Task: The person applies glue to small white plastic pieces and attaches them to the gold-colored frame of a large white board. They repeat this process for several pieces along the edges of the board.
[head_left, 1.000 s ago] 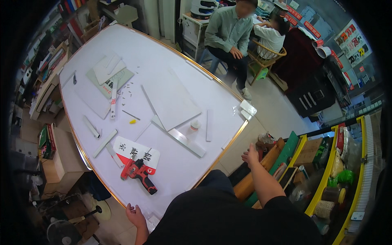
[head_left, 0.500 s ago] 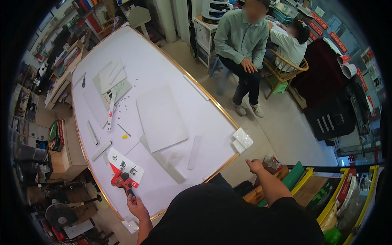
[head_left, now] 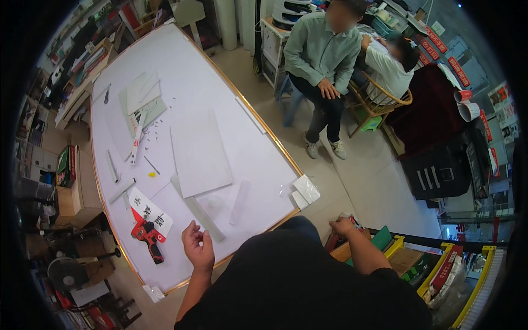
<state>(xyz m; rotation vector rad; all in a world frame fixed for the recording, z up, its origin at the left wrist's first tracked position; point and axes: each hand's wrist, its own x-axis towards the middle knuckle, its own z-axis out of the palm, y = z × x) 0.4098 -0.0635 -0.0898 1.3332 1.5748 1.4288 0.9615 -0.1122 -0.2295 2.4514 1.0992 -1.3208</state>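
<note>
My left hand (head_left: 198, 246) is raised over the table's near edge, fingers loosely bent and apart, with nothing in it. To its left a red and black cordless drill (head_left: 147, 240) lies on the white tabletop (head_left: 165, 275), partly over a white and red sign piece (head_left: 153, 212) with black characters. My right hand (head_left: 342, 226) is off to the right of the table, beyond its corner. Its fingers are curled together; whatever they may hold is too small to make out. A grey strip (head_left: 203, 214) lies just ahead of my left hand.
A large pale panel (head_left: 201, 157), a clear strip (head_left: 240, 202), stacked sheets (head_left: 144, 102), scattered small bits and a yellow piece (head_left: 152, 175) lie on the table. White padding (head_left: 306, 190) covers one corner. A seated person (head_left: 324, 60) is beyond the table; yellow-edged bins (head_left: 423, 264) stand at right.
My left hand has let go of the drill's handle and moved right and up. The drill stays on the table. My right hand remains beside the bins, its fingers more curled.
</note>
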